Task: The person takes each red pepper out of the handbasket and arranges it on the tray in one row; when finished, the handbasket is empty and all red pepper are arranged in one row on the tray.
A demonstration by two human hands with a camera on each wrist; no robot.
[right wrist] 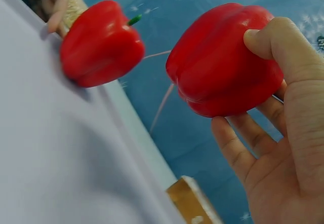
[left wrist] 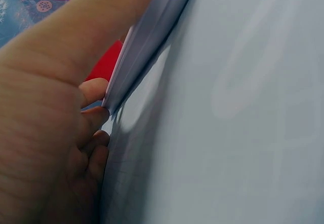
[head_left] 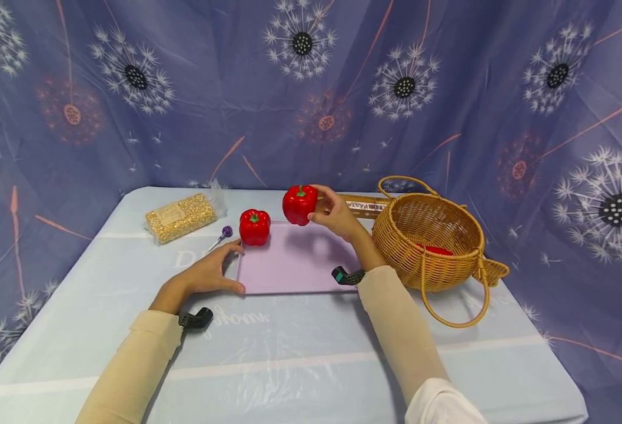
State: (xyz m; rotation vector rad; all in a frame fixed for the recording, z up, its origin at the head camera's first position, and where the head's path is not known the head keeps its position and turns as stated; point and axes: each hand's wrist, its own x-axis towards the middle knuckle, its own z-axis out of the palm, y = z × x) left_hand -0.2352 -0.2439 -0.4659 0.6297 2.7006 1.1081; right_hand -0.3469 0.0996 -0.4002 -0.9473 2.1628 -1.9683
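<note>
My right hand [head_left: 337, 213] grips a red bell pepper [head_left: 299, 204] from its right side, above the back of a pale lilac tray [head_left: 295, 268]. In the right wrist view the thumb lies on one side of this pepper [right wrist: 223, 62], fingertips on the other. A second red bell pepper [head_left: 255, 227] sits upright in the tray's back left corner. My left hand [head_left: 210, 272] holds the tray's left end, thumb at the front corner and fingers further back. The left wrist view shows its fingertips against the tray's rim [left wrist: 124, 74].
A wicker basket [head_left: 427, 268] with something red inside stands right of the tray. Behind lies a long pasta box [head_left: 366, 206]. At the back left are a bag of yellow kernels [head_left: 180, 218] and a purple-headed stick [head_left: 227, 231], possibly a lollipop.
</note>
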